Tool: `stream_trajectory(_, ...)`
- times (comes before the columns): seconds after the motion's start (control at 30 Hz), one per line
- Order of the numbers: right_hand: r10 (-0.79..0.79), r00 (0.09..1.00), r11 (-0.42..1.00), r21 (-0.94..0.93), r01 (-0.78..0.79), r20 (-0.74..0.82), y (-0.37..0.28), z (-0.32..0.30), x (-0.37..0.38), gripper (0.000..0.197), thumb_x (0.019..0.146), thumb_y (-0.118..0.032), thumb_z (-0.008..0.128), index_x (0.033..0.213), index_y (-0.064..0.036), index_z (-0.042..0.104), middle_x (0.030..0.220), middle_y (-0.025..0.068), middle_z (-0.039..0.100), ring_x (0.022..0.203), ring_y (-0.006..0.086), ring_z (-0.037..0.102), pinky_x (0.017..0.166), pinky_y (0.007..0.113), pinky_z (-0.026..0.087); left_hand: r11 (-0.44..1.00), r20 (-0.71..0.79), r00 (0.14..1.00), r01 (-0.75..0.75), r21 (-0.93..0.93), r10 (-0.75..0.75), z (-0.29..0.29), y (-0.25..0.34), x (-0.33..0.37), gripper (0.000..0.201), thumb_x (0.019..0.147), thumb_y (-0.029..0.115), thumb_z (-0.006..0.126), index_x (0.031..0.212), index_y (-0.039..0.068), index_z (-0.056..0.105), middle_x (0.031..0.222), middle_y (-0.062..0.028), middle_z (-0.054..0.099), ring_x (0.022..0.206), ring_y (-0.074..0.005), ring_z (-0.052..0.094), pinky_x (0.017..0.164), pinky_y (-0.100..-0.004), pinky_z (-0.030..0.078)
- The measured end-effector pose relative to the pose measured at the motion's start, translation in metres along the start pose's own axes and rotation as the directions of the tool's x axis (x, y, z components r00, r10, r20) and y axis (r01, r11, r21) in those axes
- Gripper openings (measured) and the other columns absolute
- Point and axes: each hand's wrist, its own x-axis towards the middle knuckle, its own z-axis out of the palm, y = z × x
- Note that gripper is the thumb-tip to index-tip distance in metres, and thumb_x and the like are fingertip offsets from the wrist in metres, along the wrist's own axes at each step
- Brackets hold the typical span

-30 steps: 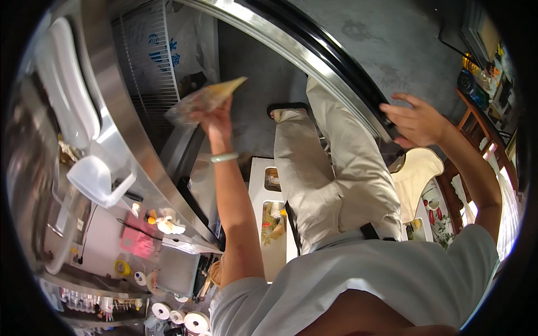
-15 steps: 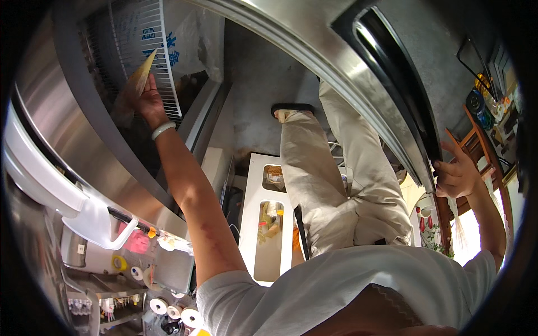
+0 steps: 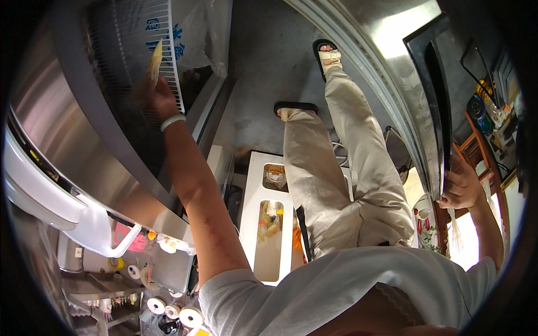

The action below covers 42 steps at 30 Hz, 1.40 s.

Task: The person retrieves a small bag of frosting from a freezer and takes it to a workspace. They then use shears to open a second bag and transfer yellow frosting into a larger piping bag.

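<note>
Yellowish packet in left hand; lower part dark, blurred.

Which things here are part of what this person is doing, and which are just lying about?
In use:
- bag, in the left hand
- wire rack, beside that hand
- door, the right hand at its edge

Apparently just about:
- white rolls
- yellow tape
- wooden chair

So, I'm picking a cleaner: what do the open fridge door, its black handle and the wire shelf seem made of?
Fridge door: probably stainless steel, satin, given its silvery glare. Black handle: likely smooth plastic, uniformly dark. Wire shelf: perhaps white-coated metal, from its thin, evenly white bars.
</note>
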Motion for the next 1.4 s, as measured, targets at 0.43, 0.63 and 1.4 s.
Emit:
stream_trajectory(0.43,-0.001,1.0,0.999,0.048,0.002,-0.013,-0.016,0.009,0.028,0.022,0.068,-0.019,0.067,0.056,-0.0064,0.054,0.072,-0.0007,0.054,0.107,0.0121,0.053,0.088,0.052,0.05,0.976,-0.039,0.995,0.083,-0.203,-0.093,-0.01,-0.013,-0.014,0.017,0.091,0.019,0.054,0.096,0.004,0.054,0.078,-0.0073,0.061,0.067,-0.0184,0.06,0.063,-0.0286,0.053)
stream_trajectory(0.63,-0.033,0.998,0.999,0.014,0.033,0.044,-0.026,0.013,0.047,0.022,0.07,-0.022,0.065,0.058,-0.0054,0.057,0.075,0.0016,0.057,0.109,0.0145,0.051,0.092,0.049,0.048,0.926,0.045,0.976,0.216,-0.31,-0.212,0.001,-0.028,-0.039,0.016,0.088,0.021,0.058,0.082,0.006,0.056,0.073,-0.008,0.063,0.065,-0.0206,0.061,0.064,-0.0319,0.053)
stream_trajectory(1.4,0.003,0.996,1.0,-0.031,-0.005,-0.085,-0.223,0.159,0.268,0.022,0.075,-0.023,0.062,0.076,-0.001,0.062,0.128,0.0123,0.044,0.133,0.0244,0.027,0.087,0.043,0.044,0.882,-0.062,0.903,0.428,0.198,-0.425,-0.15,-0.036,-0.548,0.041,0.085,0.014,0.064,0.122,0.008,0.047,0.098,0.0007,0.06,0.086,-0.0133,0.06,0.073,-0.0281,0.049)
